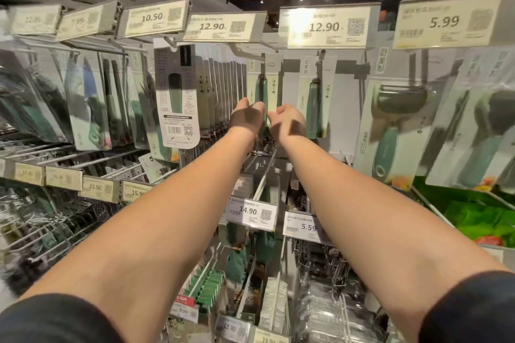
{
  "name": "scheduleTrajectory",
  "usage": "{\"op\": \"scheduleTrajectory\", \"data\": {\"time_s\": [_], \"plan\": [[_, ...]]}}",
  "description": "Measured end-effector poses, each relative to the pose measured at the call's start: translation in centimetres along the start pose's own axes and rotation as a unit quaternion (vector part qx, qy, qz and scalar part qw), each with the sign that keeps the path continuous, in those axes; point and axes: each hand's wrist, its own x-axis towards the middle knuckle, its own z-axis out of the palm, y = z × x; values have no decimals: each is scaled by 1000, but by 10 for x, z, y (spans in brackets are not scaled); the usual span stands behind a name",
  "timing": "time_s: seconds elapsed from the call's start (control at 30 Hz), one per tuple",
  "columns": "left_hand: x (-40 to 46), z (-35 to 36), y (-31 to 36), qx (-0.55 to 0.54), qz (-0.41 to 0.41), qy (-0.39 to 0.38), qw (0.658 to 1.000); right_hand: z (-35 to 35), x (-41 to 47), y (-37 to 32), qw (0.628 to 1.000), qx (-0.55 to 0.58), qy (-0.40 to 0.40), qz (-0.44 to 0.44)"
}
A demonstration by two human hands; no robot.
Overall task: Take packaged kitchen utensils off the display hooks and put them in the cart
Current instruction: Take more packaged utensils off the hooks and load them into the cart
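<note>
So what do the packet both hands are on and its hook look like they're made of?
Packet: pale matte card, probably under clear plastic, holding a green-handled utensil; blur hides detail. Hook: thin grey metal wire, judging by its dull sheen.

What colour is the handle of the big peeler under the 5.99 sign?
Pale green, seen in the head view: peeler handle.

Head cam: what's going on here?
A person is reaching with both arms up to a shop display of carded kitchen utensils. The left hand and right hand close on either side of a green-handled utensil pack that hangs on its hook under a 12.90 price tag. The pack is not off the hook yet. No cart is in view.
</note>
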Motion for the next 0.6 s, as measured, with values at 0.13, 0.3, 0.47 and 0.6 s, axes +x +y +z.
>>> {"op": "scheduleTrajectory", "data": {"time_s": [0.13, 0.3, 0.47, 0.6], "plan": [[2, 1, 0, 7, -7, -8, 1000, -1, 4, 0, 999, -27, -11, -22], [5, 4, 0, 21, -4, -6, 1000, -2, 6, -1, 999, -38, -22, -27], [-2, 2, -1, 23, -30, -3, 999, -6, 1, 0, 998, -49, -38, 10], [-24, -7, -1, 23, -57, -2, 998, -15, -21, 2, 992, -113, -53, 9]]}}
